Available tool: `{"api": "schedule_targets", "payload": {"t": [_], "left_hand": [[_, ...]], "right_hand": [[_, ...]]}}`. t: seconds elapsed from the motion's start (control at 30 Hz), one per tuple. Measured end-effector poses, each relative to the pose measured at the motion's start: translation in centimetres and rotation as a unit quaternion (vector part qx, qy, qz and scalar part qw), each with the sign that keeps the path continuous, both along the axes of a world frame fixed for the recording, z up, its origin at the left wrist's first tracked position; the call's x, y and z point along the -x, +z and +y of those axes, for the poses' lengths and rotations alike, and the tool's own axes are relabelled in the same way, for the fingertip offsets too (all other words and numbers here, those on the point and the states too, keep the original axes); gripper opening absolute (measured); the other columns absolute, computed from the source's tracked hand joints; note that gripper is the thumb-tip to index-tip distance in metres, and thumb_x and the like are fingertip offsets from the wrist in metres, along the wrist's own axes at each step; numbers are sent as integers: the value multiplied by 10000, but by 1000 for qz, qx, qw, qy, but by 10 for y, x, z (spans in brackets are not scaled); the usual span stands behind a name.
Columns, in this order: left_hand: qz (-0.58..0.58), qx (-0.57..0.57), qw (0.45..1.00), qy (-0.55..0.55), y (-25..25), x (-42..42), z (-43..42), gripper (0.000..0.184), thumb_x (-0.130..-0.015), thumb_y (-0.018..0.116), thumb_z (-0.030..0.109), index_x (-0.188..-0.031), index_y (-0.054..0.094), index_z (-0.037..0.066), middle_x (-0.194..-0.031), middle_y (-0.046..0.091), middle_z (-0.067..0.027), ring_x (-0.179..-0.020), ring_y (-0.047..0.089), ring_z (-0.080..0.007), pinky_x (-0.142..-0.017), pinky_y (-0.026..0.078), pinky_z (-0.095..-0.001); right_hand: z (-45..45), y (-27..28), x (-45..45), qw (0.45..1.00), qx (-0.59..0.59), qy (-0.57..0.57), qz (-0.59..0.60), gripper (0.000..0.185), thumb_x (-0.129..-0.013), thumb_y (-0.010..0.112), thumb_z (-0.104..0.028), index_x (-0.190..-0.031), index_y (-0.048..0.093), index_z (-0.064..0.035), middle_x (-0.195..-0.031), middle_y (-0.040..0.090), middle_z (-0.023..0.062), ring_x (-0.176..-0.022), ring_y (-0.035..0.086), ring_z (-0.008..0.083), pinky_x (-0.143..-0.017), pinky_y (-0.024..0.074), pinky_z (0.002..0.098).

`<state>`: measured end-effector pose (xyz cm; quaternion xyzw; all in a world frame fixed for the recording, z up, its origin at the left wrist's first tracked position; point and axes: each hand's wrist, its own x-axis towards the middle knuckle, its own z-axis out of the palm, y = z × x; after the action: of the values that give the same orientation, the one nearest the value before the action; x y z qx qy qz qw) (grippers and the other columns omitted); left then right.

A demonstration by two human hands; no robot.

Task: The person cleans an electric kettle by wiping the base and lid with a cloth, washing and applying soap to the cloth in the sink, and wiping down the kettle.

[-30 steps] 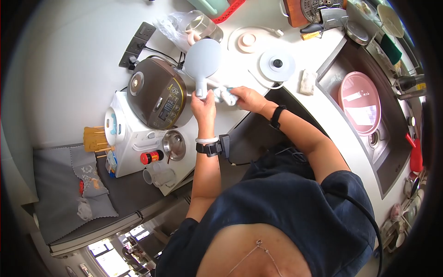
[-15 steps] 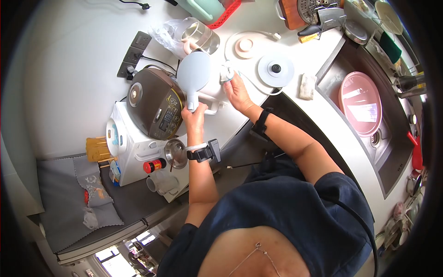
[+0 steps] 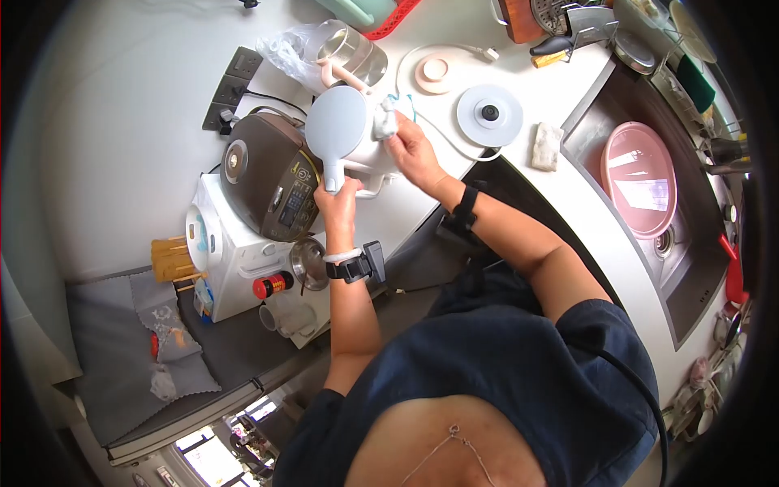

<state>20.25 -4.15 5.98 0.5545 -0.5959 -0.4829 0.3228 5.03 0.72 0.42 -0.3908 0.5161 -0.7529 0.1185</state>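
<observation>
An electric kettle (image 3: pixel 335 123) with a round pale blue-grey lid and a white body is held over the counter, left of centre. My left hand (image 3: pixel 337 209) is closed around its handle, close to the front of the rice cooker (image 3: pixel 268 174). My right hand (image 3: pixel 415 154) pinches a crumpled whitish cloth (image 3: pixel 385 119) against the side of the kettle's body. A bit of blue-green shows at the cloth's far edge. Most of the kettle's white body is hidden under the lid. The round kettle base (image 3: pixel 503 130) with its black connector lies to the right on the counter.
Behind the kettle stand a clear glass jug (image 3: pixel 357 53) and a plastic bag (image 3: pixel 284 61). A small pink base (image 3: pixel 435 71) with a white cord lies nearby. A whitish sponge-like block (image 3: pixel 547 147) sits by the sink, which holds a pink basin (image 3: pixel 641 215).
My right hand and the cloth have shifted slightly left and toward the far side along the kettle's body. My left hand keeps its hold, and the view has moved a little.
</observation>
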Motion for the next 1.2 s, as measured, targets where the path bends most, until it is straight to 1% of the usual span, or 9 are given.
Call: {"api": "schedule_targets", "payload": {"t": [0.13,0.3,0.5,0.6,0.73,0.8,0.87,1.0,1.2], "left_hand": [[31,-7,999,-15,4,-1,-2,125,-640,645,19,-721,554,-9,-671,581,-57,-601,582,-155,-614,476,-292],[-13,4,1000,3,7,0,-3,134,-627,655,28,-713,559,-8,-673,594,-67,-609,577,-149,-608,462,-273],[-8,-1,1000,-3,3,-1,-2,156,-630,653,24,-749,561,-17,-703,609,-81,-614,588,-161,-613,465,-273],[3,-4,1000,-5,4,1,-5,173,-638,649,20,-780,559,-23,-707,609,-89,-631,603,-178,-624,473,-280],[-23,3,1000,-4,0,0,-9,146,-638,664,38,-746,570,6,-710,616,-77,-651,607,-171,-628,447,-294],[-45,2,999,0,-2,-4,-8,133,-644,675,58,-732,580,30,-718,626,-73,-672,622,-174,-635,426,-304],[-10,2,1000,11,3,2,-5,137,-619,659,22,-711,560,0,-675,588,-54,-600,550,-141,-596,447,-276],[-12,3,1000,6,3,-1,-6,139,-616,663,27,-707,561,3,-662,580,-43,-598,542,-131,-588,438,-270],[-32,5,999,0,-1,-3,-7,156,-648,679,54,-757,570,29,-713,614,-69,-672,621,-173,-610,433,-294]], "right_hand": [[-12,-43,20,942,-232,105,-218,194,-887,515,-166,-900,627,-8,-799,634,152,-721,589,297,-717,468,358],[-18,-61,43,919,-365,114,-98,209,-860,521,-148,-973,649,-29,-803,643,208,-755,618,365,-723,478,405],[-20,-17,0,997,55,-54,-29,174,-822,569,-75,-967,652,-31,-819,656,134,-680,608,308,-696,486,357],[-20,-35,13,946,-147,77,-279,165,-846,555,-94,-955,651,-17,-772,646,126,-650,594,263,-682,483,344],[-21,-52,31,937,-300,81,-157,229,-859,568,-193,-952,646,1,-667,608,107,-634,580,235,-679,475,337],[-24,-51,23,929,-312,113,-163,277,-840,602,-251,-914,643,12,-730,630,129,-669,595,249,-698,482,348],[-19,-33,12,979,-130,30,-152,311,-827,618,-275,-926,624,20,-813,640,146,-706,608,265,-717,492,342],[-16,-31,26,916,-206,143,-313,371,-812,645,-265,-1051,588,14,-984,626,135,-893,609,206,-811,480,324],[-16,-27,25,914,-215,145,-312,462,-782,680,-240,-1140,530,11,-1020,617,132,-911,597,182,-793,480,303]]}}
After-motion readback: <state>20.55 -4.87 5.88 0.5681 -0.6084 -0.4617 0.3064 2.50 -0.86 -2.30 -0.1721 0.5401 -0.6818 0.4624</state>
